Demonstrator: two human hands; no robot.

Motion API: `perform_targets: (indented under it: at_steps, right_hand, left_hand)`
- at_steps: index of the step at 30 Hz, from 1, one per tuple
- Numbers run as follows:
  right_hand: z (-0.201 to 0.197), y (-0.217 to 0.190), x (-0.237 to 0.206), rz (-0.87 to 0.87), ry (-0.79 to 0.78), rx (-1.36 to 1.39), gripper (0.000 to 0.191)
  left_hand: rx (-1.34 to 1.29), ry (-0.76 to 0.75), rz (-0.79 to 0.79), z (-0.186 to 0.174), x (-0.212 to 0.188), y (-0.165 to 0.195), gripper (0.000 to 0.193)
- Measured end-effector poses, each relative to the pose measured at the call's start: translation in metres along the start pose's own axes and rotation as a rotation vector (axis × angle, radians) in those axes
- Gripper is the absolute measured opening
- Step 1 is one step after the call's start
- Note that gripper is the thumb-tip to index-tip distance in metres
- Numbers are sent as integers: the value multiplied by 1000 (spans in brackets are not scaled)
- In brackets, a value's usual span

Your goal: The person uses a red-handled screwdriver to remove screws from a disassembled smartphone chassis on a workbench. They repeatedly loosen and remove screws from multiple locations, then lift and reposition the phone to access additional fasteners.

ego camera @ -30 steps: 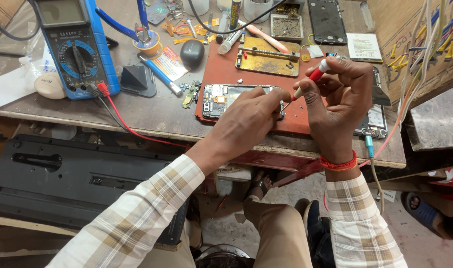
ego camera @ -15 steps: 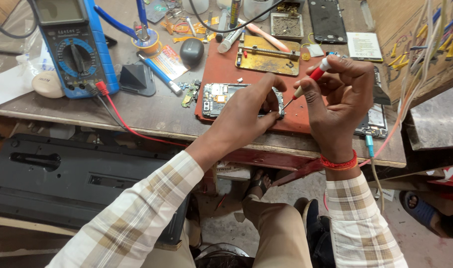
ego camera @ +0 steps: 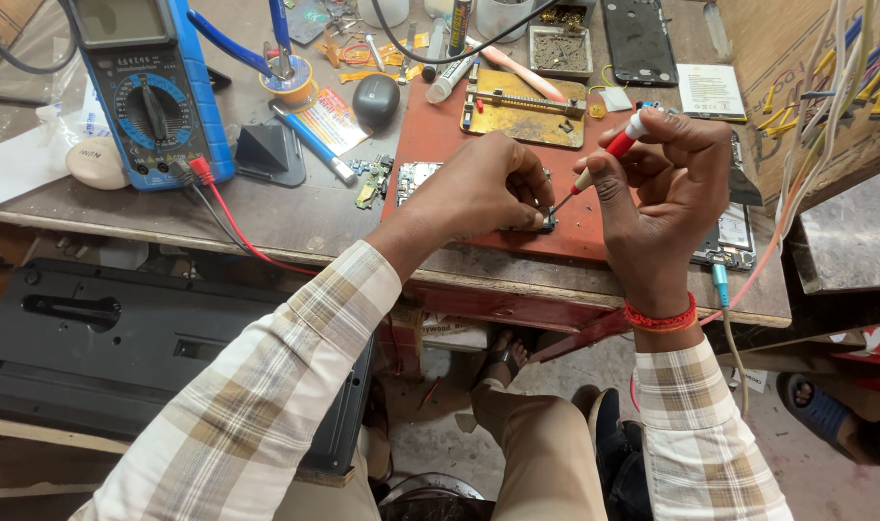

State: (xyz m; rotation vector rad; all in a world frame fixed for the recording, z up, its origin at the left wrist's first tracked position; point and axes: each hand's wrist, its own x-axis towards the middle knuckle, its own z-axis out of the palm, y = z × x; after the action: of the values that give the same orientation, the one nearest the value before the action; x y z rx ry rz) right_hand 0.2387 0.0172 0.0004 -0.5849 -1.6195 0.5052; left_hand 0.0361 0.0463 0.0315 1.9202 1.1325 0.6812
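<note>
My left hand rests on an opened phone body lying on a red work mat, with thumb and fingers pinching at its right end. My right hand grips a small red-and-white screwdriver, whose tip points down-left to the spot under my left fingertips. Most of the phone is hidden beneath my left hand. A second opened phone lies at the mat's right edge, partly behind my right wrist.
A blue multimeter with red lead stands at the left. A brass board holder, grey parts tray, black phone panel, small circuit board and tools crowd the bench. Coloured wires hang at right. A black case sits below.
My left hand has drawn its fingers together over the phone's right end, and the screwdriver tip has come closer to them. My right hand has barely shifted.
</note>
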Motion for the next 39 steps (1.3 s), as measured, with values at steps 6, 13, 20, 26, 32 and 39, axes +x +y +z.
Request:
perform_targets:
  at_steps: [6, 13, 20, 26, 32, 39]
  right_hand:
    - [0, 0, 0, -2, -4, -5, 38]
    - [-1, 0, 0, -12, -12, -19, 37]
    - [-1, 0, 0, -10, -10, -9, 37]
    - [-1, 1, -1, -16, -4, -30, 38]
    - [-2, 0, -2, -7, 11, 18, 37]
    - [-1, -2, -1, -5, -10, 77, 39]
  left_hand:
    - [30, -1, -15, -1, -1, 2, 21]
    - [58, 11, -35, -1, 0, 5, 22]
    - [61, 35, -19, 2, 1, 4, 20]
    - [48, 9, -1, 1, 1, -1, 18]
    - [57, -7, 21, 0, -1, -2, 18]
    - [91, 2, -17, -2, 3, 6, 19]
